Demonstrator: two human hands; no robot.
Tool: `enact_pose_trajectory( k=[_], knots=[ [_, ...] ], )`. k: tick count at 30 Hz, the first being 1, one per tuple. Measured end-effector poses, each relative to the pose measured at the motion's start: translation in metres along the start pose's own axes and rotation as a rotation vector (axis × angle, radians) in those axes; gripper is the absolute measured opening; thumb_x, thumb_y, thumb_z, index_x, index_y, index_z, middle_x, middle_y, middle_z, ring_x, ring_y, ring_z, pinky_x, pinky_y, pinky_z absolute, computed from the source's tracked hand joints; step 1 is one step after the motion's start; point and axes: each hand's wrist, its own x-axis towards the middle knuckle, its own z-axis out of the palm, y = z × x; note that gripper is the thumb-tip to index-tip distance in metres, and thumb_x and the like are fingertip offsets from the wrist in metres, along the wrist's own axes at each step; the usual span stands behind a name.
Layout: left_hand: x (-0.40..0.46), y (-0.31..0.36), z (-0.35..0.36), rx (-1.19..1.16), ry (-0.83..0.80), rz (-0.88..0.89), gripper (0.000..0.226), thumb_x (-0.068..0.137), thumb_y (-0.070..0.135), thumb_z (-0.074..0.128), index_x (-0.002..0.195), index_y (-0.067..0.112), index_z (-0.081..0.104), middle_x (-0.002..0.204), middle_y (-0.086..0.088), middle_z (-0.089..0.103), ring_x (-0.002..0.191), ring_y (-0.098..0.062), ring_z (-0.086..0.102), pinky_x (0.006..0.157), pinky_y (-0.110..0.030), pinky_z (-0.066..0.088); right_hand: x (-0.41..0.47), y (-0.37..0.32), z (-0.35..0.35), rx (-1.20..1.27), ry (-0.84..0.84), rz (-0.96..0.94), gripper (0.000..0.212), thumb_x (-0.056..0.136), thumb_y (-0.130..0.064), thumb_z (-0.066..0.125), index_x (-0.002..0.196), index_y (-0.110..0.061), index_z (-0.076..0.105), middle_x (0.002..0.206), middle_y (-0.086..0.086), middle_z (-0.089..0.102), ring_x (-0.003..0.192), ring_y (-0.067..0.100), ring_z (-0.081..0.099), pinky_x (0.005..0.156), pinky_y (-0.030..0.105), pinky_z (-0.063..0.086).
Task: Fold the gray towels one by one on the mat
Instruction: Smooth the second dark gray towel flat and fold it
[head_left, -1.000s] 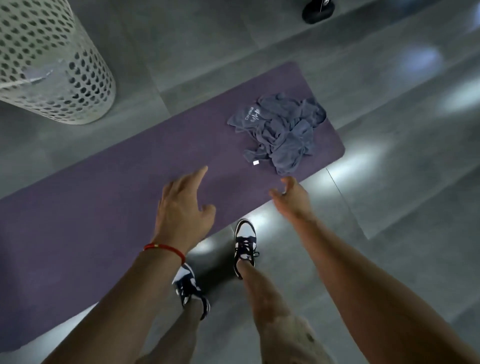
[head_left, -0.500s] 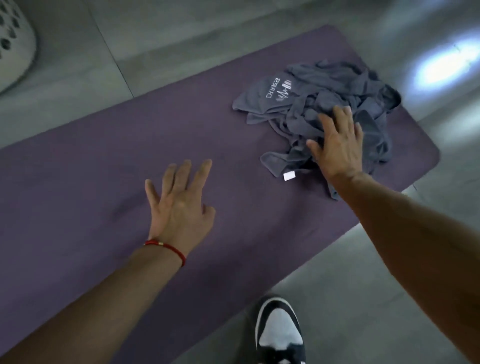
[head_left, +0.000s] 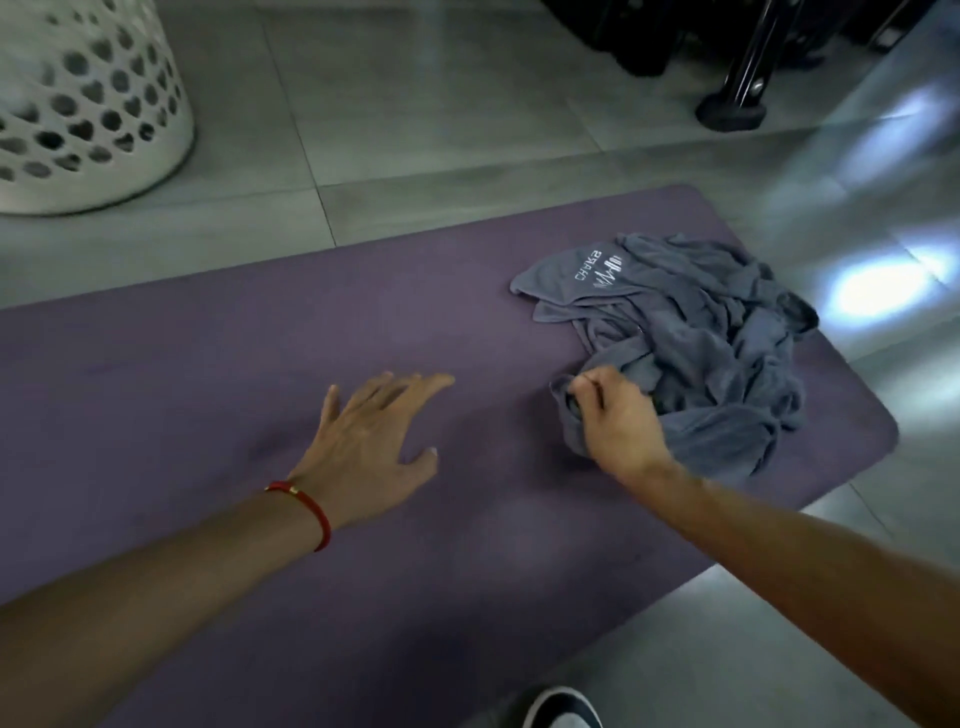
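Half a second on from lying flat atop the gray towels (head_left: 691, 338) heaped at the right end of the purple mat (head_left: 208, 395), right hand (head_left: 615, 423) now curled, pinching the pile's near-left edge, probably to draw one out; left hand (head_left: 371, 441) open, fingers spread, over bare mat.

Gym floor: purple exercise mat (head_left: 208, 389), gray tiles (head_left: 441, 104).
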Motion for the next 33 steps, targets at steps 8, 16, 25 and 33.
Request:
enact_pose_trajectory(
  k=[8,16,25,33],
  knots=[
    [-0.044,0.003,-0.013,-0.922,-0.258,-0.39,0.076,0.061,0.068,0.08,0.124,0.031,0.06,0.111,0.007,0.075,0.107,-0.015,0.07,0.094,-0.037,0.057,-0.059,-0.12,0.016,0.875,-0.407,0.497,0.036,0.095,-0.045,0.055,0.097,-0.013,0.071,0.08,0.006,0.07,0.077,0.024,0.067,0.073,0.029,0.055],
    [-0.078,-0.035,-0.054,-1.04,0.205,-0.554,0.02,0.093,0.007,0.062,0.112,0.009,0.069,0.1,-0.01,0.075,0.096,-0.031,0.072,0.084,-0.048,0.06,-0.049,-0.199,0.018,0.479,-0.743,-0.139,0.04,0.105,-0.039,0.04,0.126,-0.015,0.065,0.125,0.003,0.068,0.114,0.022,0.065,0.104,0.046,0.049],
    [-0.123,-0.119,-0.146,-0.455,0.392,-0.398,0.026,0.084,0.013,0.06,0.107,0.027,0.061,0.082,-0.007,0.062,0.07,-0.024,0.056,0.064,-0.034,0.049,-0.005,-0.097,0.054,-0.692,-0.858,-0.344,0.085,0.092,-0.034,0.066,0.158,-0.019,0.015,0.154,0.011,0.043,0.136,0.03,0.046,0.111,0.036,0.039],
    [-0.159,-0.195,-0.187,0.245,0.341,-0.356,0.032,0.082,-0.002,0.057,0.111,0.01,0.05,0.102,-0.02,0.062,0.089,-0.04,0.057,0.078,-0.043,0.045,0.038,-0.135,0.048,-0.79,-0.603,-0.526,0.042,0.092,-0.051,0.064,0.12,-0.02,0.06,0.125,0.009,0.064,0.112,0.031,0.06,0.091,0.036,0.049]
  ],
)
